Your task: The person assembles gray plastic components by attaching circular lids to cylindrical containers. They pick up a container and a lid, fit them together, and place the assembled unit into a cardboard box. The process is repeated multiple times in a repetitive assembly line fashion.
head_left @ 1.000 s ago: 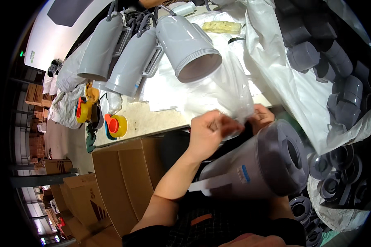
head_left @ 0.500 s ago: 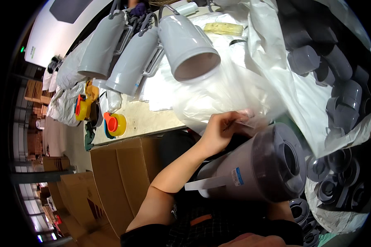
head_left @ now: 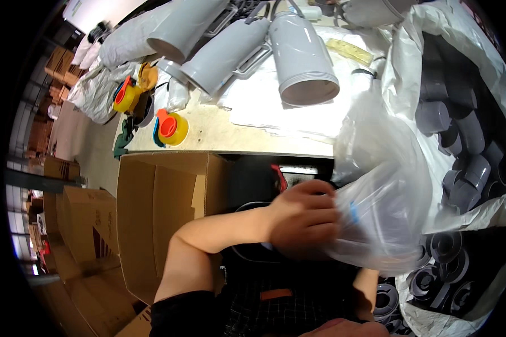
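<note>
The grey pitcher (head_left: pixel 371 224) lies tilted inside a clear plastic bag (head_left: pixel 371 132), over the right side of the person's lap, its blue sticker (head_left: pixel 353 212) showing through the film. The left hand (head_left: pixel 306 222) is at the bag's left side with its fingers bent; blur hides whether they are clamped on film or on something beneath, though the pose suggests steadying the load. The right forearm (head_left: pixel 366 286) runs up behind the bag, which hides the right hand, so its grip cannot be told; it probably bears weight from below. On the table (head_left: pixel 253 144), three grey pitcher bodies (head_left: pixel 301 53) lie on their sides with their wide ends toward the person, likely for an easy reach, and white sheets (head_left: pixel 275 115) spread under some of them may guard against scuffs. The table's front edge runs just beyond the bag's left part. An open cardboard box (head_left: pixel 135 194) stands to the left, against that edge, leaving room over the lap between box wall and bag. Rightward is tighter: a white sack (head_left: pixel 402 73) of grey cup-shaped parts (head_left: pixel 433 117) crowds the film, and dark ring-shaped lids (head_left: pixel 446 247) sit below it.
</note>
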Tool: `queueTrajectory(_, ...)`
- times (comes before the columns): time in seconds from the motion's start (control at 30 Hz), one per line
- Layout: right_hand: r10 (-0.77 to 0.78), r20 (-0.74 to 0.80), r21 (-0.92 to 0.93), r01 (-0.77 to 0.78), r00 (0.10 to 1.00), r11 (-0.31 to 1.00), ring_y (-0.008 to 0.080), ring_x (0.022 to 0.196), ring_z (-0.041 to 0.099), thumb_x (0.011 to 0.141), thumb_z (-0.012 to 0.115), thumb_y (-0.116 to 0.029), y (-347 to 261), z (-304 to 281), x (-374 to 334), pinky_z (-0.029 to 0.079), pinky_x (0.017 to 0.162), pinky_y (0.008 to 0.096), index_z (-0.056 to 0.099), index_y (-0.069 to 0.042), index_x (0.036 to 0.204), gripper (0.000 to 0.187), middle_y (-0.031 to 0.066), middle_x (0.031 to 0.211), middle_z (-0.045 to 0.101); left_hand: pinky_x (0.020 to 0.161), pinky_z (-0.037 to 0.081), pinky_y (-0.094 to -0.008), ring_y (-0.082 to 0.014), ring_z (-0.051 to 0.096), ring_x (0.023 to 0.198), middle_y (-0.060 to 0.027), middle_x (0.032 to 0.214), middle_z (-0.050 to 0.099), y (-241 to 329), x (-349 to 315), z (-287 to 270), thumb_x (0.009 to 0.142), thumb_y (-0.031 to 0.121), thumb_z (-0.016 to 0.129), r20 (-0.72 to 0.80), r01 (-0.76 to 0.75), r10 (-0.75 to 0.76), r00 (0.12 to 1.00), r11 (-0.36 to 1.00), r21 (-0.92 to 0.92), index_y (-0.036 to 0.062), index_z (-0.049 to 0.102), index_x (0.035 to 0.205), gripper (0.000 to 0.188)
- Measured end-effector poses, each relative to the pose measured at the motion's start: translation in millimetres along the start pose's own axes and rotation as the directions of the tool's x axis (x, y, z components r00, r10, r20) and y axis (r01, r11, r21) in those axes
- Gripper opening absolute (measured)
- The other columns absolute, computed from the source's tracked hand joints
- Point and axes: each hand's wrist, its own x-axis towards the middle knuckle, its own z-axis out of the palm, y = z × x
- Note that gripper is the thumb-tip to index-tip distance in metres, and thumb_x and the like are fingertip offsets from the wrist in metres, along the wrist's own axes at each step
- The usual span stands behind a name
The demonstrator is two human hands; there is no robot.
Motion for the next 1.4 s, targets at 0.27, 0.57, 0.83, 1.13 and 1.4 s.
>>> queueTrajectory(0.27, 0.048, 0.529, -0.25, 0.101, 0.847, 0.963, 0.0285, 0.107, 0.064, 0.094, 0.063, -0.009, 17, 24, -62, 0.05, 0.093, 0.0392, 0.066, 0.002, 0.115, 0.024, 0.0169, 0.111, 0.068, 0.088, 0.05, -0.0431, -0.0252, 0.067, 0.082, -0.0072, 0.091, 0.069, 79, -136, -69, 0.082, 0.003, 0.064, -0.159, 0.481, -0.453, 0.877, 0.833, 0.275, 0.0059, 0.065, 0.086, 0.005)
queueTrajectory(0.57, 0.378, 0.821, -0.286, -0.265, 0.427, 0.921, 0.0227, 0.115, 0.063, 0.089, 0.071, -0.007, -3, 109, -94, 0.049, 0.101, 0.0377, 0.055, 0.002, 0.132, 0.047, 0.0149, 0.124, 0.067, 0.083, 0.051, -0.0391, -0.0282, 0.064, 0.089, -0.0114, 0.094, 0.063, 167, -246, -1, 0.085, 0.03, 0.068, 0.366, 0.507, -0.566, 0.739, 0.824, 0.253, 0.0046, 0.061, 0.104, 0.033)
queueTrajectory(0.83, 0.303, 0.945, -0.295, -0.726, -0.125, 0.621, 0.0197, 0.098, 0.069, 0.101, 0.059, -0.013, -16, 211, -127, 0.057, 0.082, 0.0321, 0.05, -0.002, 0.141, 0.043, 0.0171, 0.116, 0.068, 0.061, 0.052, -0.0364, -0.0229, 0.064, 0.069, -0.0071, 0.078, 0.066, 188, -185, -54, 0.104, 0.028, 0.054, -0.133, 0.892, -0.914, 0.384, 0.33, 0.308, 0.0049, 0.061, 0.114, 0.027)
queueTrajectory(1.13, 0.142, 0.439, 0.185, -0.244, 0.887, 0.952, 0.026, 0.125, 0.054, 0.094, 0.072, -0.019, 20, 260, 45, 0.046, 0.106, 0.0369, 0.029, 0.003, 0.148, 0.073, 0.0228, 0.142, 0.051, 0.045, 0.03, -0.0274, -0.0097, 0.04, 0.046, 0.0019, 0.057, 0.05, 104, -323, -19, 0.11, 0.037, 0.042, -0.163, 0.407, -0.83, -0.533, -0.082, -0.91, 0.0082, 0.059, 0.081, 0.044)
queueTrajectory(1.4, 0.135, 0.112, 0.377, -0.168, 0.984, 0.911, 0.028, 0.118, 0.058, 0.091, 0.073, -0.013, -34, 348, 113, 0.046, 0.099, 0.0373, 0.046, 0.013, 0.137, 0.059, 0.0211, 0.134, 0.057, 0.069, 0.048, -0.034, -0.0156, 0.055, 0.074, -0.004, 0.085, 0.058, 72, -471, 77, 0.104, 0.02, 0.057, -0.621, 0.792, -0.697, -0.359, 0.125, -0.598, 0.0043, 0.058, 0.098, 0.017)
